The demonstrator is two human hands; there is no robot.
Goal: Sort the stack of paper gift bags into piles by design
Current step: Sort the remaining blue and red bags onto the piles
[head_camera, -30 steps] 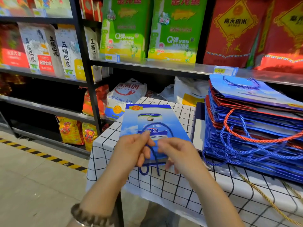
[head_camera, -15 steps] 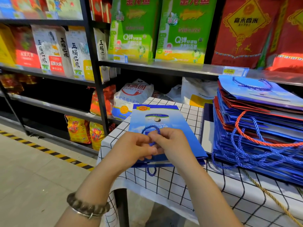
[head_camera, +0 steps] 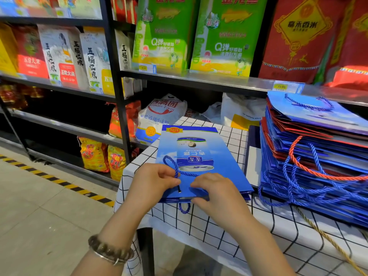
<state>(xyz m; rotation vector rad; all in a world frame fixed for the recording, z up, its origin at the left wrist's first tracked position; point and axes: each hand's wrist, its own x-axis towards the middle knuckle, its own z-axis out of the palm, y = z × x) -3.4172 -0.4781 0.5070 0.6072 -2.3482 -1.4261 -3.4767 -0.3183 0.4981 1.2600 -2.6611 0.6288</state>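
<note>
**Cord tucked flat on the first blue bag**

The left grip (head_camera: pixel 153 182) pinches the blue cord (head_camera: pixel 171 165) just above its eyelet. The right grip (head_camera: pixel 217 196) clamps the near edge of the bag (head_camera: pixel 221 156), fingers on top and thumb beneath. The bag lies flat on the tabletop (head_camera: pixel 219 226), print facing up and away from the person. It sits well left of the stack (head_camera: pixel 318 166), which is a tall heap of blue and red bags with their cords tangled over the front.

I'd judge the bag light and fairly stiff, glossy enough to slide on the cloth. It is best held by a folded edge, not the cord, which is limp and snags. Pulling one from the stack may drag its neighbours along by the loops.

Half a second ago both hands met at the loop in the middle of the bag. Now they are apart, and the loop lies flat over the face on the left. A second ago the bag was held tilted off the cloth.
</note>
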